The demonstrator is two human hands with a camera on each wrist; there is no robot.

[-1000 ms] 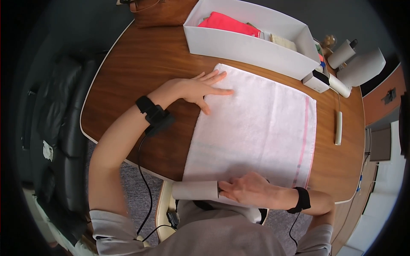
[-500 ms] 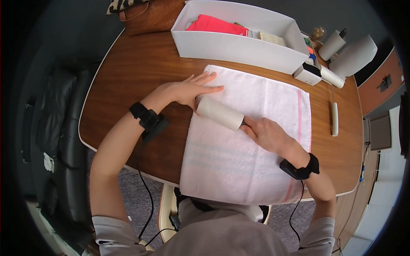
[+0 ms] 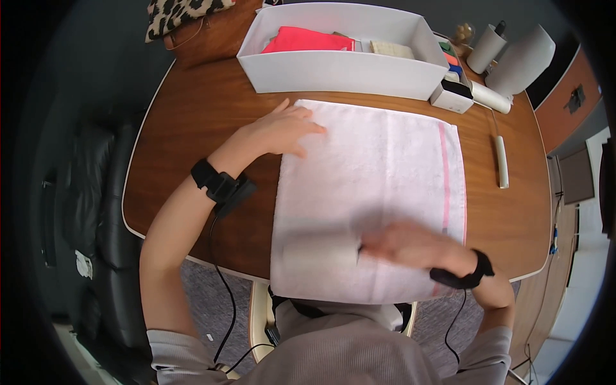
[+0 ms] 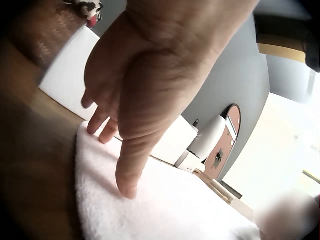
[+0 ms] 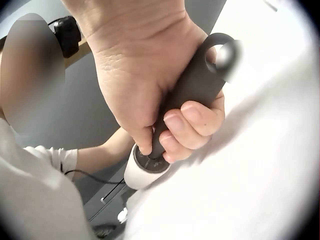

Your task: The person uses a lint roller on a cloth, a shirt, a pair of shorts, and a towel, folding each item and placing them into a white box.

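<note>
A white towel with a pink stripe lies spread on the wooden table, its near edge at the person's lap. The right hand grips the dark handle of a lint roller, thumb and fingers wrapped round it in the right wrist view. Its white cylinder, blurred in the head view, lies over the towel's near left part. The left hand rests at the towel's far left corner, fingers spread. In the left wrist view its thumb and fingertips touch the cloth.
A white bin with a red cloth inside stands behind the towel. To its right are a small white box, a white roll and more upright rolls. A slim white stick lies at the right; a brown bag sits back left.
The lint roller went from the near edge up the towel to beside the left hand, then back down toward the person. The left hand stayed at the far left corner.
</note>
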